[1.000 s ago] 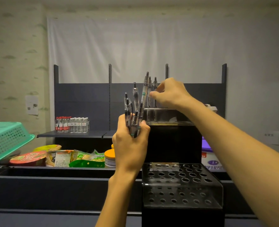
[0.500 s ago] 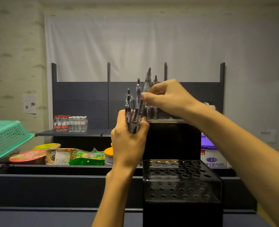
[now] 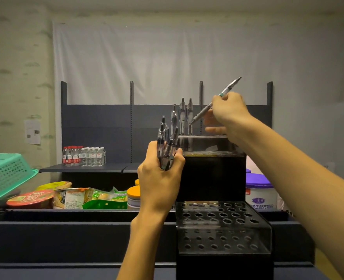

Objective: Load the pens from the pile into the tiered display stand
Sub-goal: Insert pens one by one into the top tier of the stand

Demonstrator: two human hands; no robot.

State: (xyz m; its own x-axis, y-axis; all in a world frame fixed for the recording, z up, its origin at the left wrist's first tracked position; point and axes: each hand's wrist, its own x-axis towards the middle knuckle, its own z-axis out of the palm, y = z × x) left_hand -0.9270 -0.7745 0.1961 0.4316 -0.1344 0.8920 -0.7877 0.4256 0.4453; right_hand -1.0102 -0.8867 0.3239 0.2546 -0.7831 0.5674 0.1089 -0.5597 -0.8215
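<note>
Right fingers (image 3: 224, 102) pinch tilted pen (image 3: 211, 105) above stand (image 3: 205, 136).

2 hands (image 3: 159, 178), 2 standing pens (image 3: 182, 116) (upper tier).

Mock shop setup: dark retail shelving (image 3: 98, 126) at 12 o'clock, bottled water (image 3: 83, 156) and packaged snacks (image 3: 104, 201) at 9 o'clock.

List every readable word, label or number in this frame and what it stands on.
"学生配方奶粉", partly cut off: white tub with purple lid.
Red bowl lid: large print, blurred, unreadable.
Snack packets: fine print, too small.
Water bottles: labels too small.
Paper on the wall: what looks like a code square, text unreadable.
Pens in the left hand and right hand: no legible marking.
</note>
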